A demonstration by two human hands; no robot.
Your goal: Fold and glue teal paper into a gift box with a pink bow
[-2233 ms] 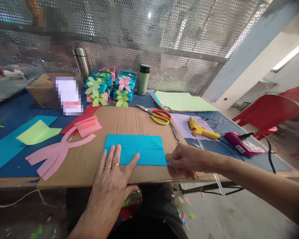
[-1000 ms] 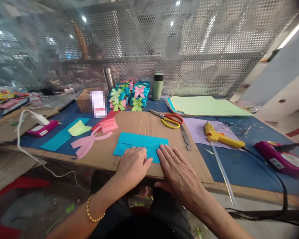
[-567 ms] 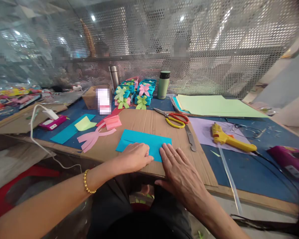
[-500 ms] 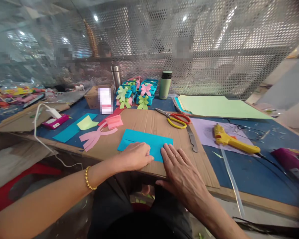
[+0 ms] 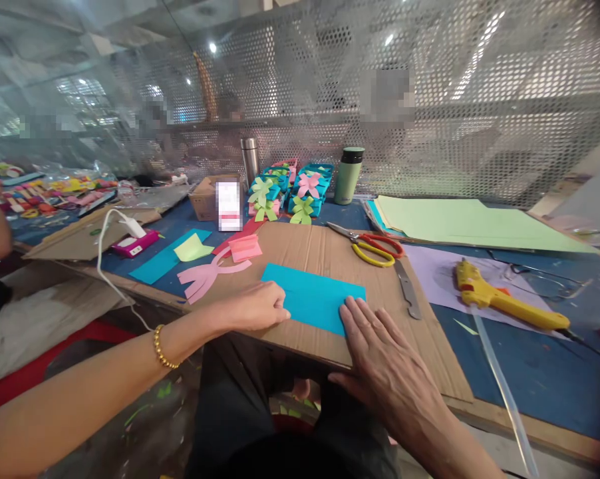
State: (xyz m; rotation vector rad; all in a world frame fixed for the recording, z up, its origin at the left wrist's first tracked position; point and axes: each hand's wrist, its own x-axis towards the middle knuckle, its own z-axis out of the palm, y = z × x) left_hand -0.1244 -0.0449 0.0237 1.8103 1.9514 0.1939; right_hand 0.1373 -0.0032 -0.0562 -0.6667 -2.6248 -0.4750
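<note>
Blue paper under curled left hand, flat right hand

Red-yellow scissors on the far edge of the cardboard mat, metal blade just right of them. Yellow glue gun on lilac sheet. Pale green sheets stacked behind. Green flask and steel flask flank blue paper boxes. Pink cutout far left.
</note>
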